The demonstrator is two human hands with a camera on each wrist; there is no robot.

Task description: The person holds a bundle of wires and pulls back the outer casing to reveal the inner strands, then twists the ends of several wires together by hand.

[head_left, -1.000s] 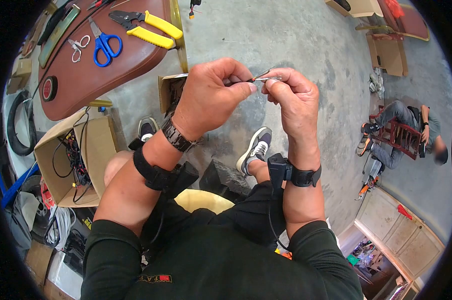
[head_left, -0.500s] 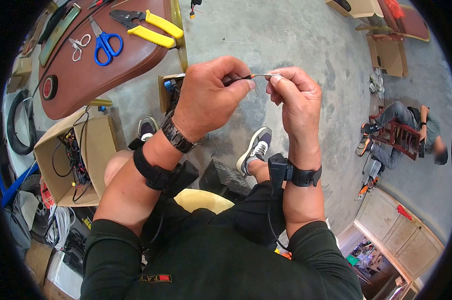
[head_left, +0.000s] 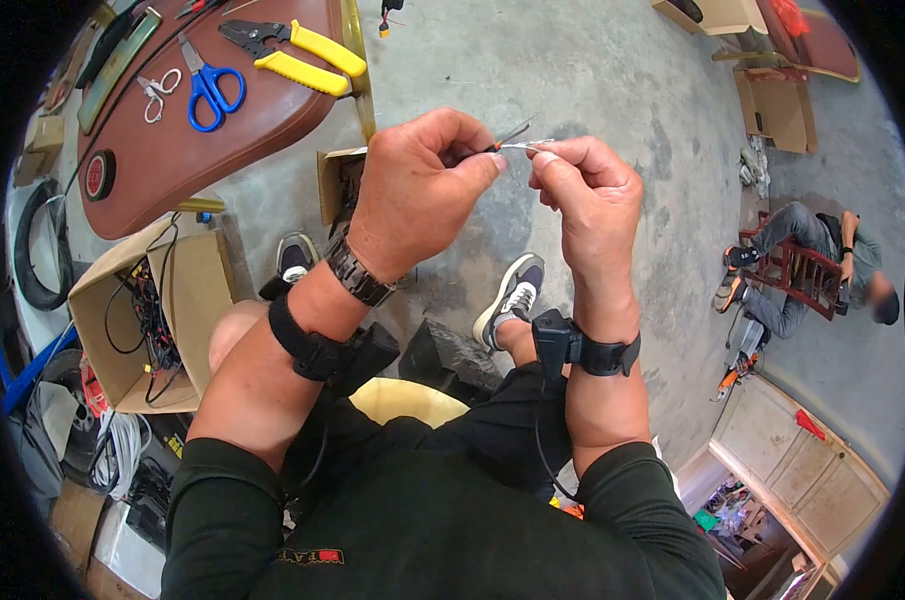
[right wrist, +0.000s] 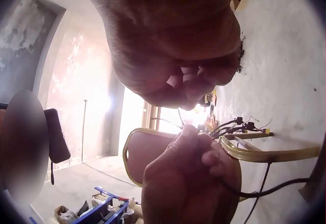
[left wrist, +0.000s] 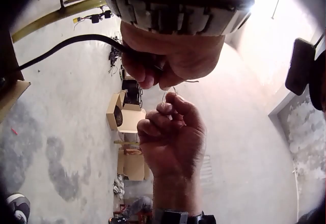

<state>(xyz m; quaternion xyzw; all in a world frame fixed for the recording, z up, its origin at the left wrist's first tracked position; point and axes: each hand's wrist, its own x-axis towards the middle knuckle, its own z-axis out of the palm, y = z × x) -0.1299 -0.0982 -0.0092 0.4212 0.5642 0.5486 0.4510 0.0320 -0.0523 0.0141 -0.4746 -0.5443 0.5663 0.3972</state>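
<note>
My left hand (head_left: 412,195) grips a black cable (left wrist: 86,38) near its end, thumb against the curled index finger. From that end stick out thin bare wires (head_left: 517,146), silvery, with a bit of orange at their base. One dark strand points up and away from the others. Across from it, my right hand (head_left: 597,200) pinches the tips of the silvery strands between thumb and index finger. Only a short gap separates the two hands. In the left wrist view, the cable trails out of the left fist toward the left edge.
On a brown padded seat (head_left: 172,170) lie yellow-handled wire strippers (head_left: 302,58), blue scissors (head_left: 212,95), small silver scissors (head_left: 156,96) and a tape roll (head_left: 98,177). Below stands a cardboard box (head_left: 197,330) of cables. A person (head_left: 807,240) sits at the far right.
The bare wires ran together in one line half a second ago; now a dark strand stands apart, angled upward. My left hand has shifted slightly up and left; the right keeps its pinch.
</note>
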